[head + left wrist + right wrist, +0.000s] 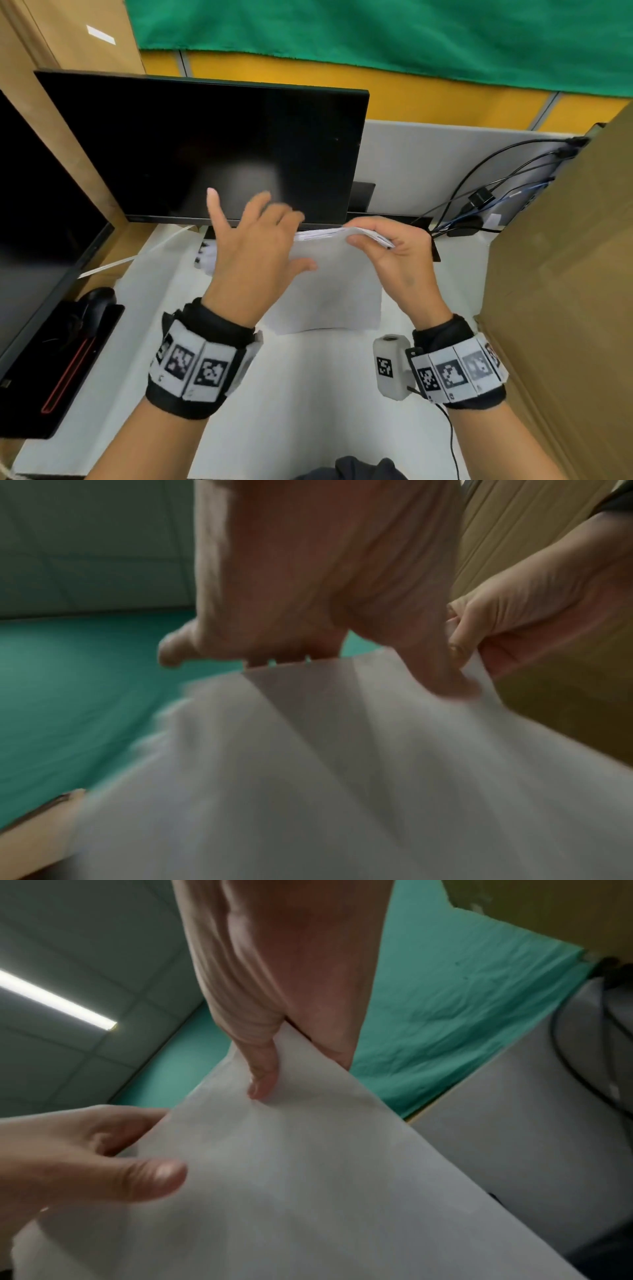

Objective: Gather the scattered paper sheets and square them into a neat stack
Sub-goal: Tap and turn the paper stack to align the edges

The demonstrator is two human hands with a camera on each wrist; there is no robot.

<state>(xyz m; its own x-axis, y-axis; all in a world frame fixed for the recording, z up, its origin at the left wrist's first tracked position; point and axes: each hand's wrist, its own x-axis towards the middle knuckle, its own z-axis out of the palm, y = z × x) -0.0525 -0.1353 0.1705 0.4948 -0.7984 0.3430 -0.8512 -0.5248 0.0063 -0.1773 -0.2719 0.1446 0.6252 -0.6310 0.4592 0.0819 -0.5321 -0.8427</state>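
A stack of white paper sheets (329,291) stands upright with its lower edge on the white desk (308,411), in front of the monitor. My right hand (387,246) grips the stack's top right corner, thumb on the near face and fingers behind. My left hand (253,240) is at the top left corner, with its thumb on the near face, its fingers behind the top edge and its index finger pointing up. In the left wrist view the stack (308,777) is blurred. The right wrist view shows my right thumb (262,1080) pressed on the paper (325,1177) and my left hand (85,1150) pinching its edge.
A dark monitor (212,147) stands just behind the stack, and a second one (34,222) is at the left. A tall cardboard box (565,274) walls off the right side. Cables (479,198) hang at the back right. A loose sheet (137,253) lies under the monitor's left side.
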